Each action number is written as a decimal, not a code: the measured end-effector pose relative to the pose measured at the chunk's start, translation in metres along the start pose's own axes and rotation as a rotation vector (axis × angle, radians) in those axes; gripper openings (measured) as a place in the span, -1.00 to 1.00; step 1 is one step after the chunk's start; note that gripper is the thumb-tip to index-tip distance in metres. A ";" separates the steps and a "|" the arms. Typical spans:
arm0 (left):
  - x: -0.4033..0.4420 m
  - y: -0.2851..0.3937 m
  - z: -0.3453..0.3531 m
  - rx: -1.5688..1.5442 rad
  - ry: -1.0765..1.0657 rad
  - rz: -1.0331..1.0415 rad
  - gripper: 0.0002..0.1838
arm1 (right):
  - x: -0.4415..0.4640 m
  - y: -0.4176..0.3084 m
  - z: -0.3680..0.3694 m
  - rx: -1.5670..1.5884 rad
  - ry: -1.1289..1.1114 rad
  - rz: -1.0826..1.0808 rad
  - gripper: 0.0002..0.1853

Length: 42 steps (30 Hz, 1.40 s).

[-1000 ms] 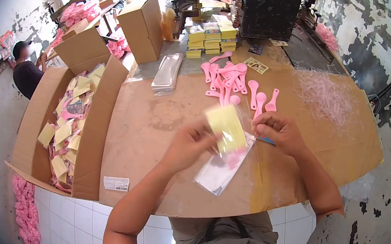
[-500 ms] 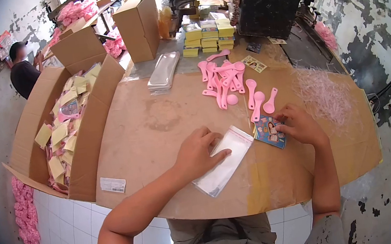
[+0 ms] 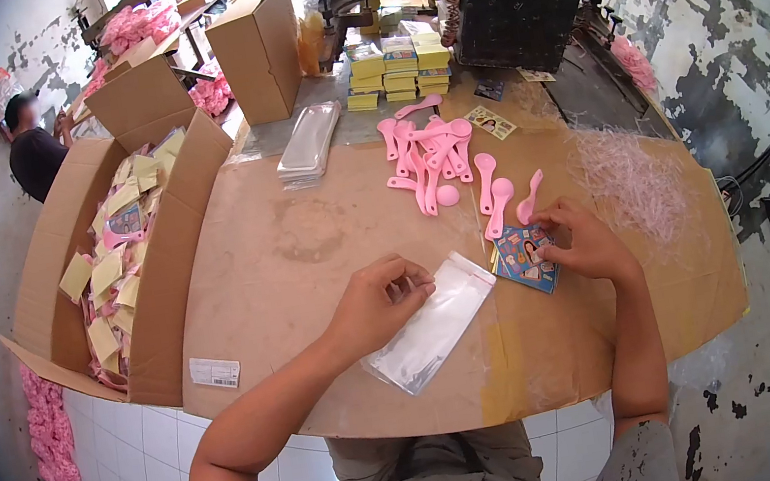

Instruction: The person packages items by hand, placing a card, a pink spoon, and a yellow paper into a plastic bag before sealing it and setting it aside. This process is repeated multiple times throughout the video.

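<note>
My left hand (image 3: 382,299) is closed in a pinch at the left edge of a clear plastic bag (image 3: 437,324), the uppermost of a few flat bags on the cardboard. My right hand (image 3: 587,245) curls over the right side of a small stack of blue printed cards (image 3: 526,261), its thumb pressed on the top one. Close to its index finger, a pink measuring spoon (image 3: 530,197) stands tipped on its side; whether the finger touches it is unclear. Two more pink spoons (image 3: 498,209) lie just behind the cards, and a pile of pink spoons (image 3: 432,154) lies farther back.
An open carton (image 3: 152,315) of packed pieces stands at left. Behind are stacked plastic bags (image 3: 309,142), card stacks (image 3: 399,64), an upright cardboard box (image 3: 254,61) and a black machine (image 3: 519,1). Plastic shreds (image 3: 630,184) lie at right. Other people are in the background.
My left hand has gone from lying spread on the bag to a pinch at its left edge. The pink spoon by my right fingers has tipped sideways. The right hand stays on the cards.
</note>
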<state>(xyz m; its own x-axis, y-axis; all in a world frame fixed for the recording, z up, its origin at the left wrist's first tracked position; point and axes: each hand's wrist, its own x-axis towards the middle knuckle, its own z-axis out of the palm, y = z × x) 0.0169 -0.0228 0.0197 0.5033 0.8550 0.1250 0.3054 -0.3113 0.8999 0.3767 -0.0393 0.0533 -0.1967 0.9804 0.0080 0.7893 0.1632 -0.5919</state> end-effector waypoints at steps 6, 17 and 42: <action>0.000 0.001 0.004 -0.552 -0.098 -0.054 -0.72 | 0.003 0.004 0.004 -0.079 0.048 -0.160 -0.48; -0.002 0.010 0.006 -0.605 -0.128 -0.125 -0.54 | -0.002 -0.034 0.016 0.407 0.129 -0.169 -0.75; -0.008 0.014 0.009 -0.365 -0.143 -0.044 -0.45 | -0.001 -0.064 0.048 0.322 0.132 -0.497 -0.74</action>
<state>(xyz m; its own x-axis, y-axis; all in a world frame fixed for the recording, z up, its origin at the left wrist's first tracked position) 0.0243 -0.0381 0.0276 0.6111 0.7901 0.0468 0.0345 -0.0857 0.9957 0.2988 -0.0560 0.0528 -0.4070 0.8039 0.4337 0.4014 0.5839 -0.7057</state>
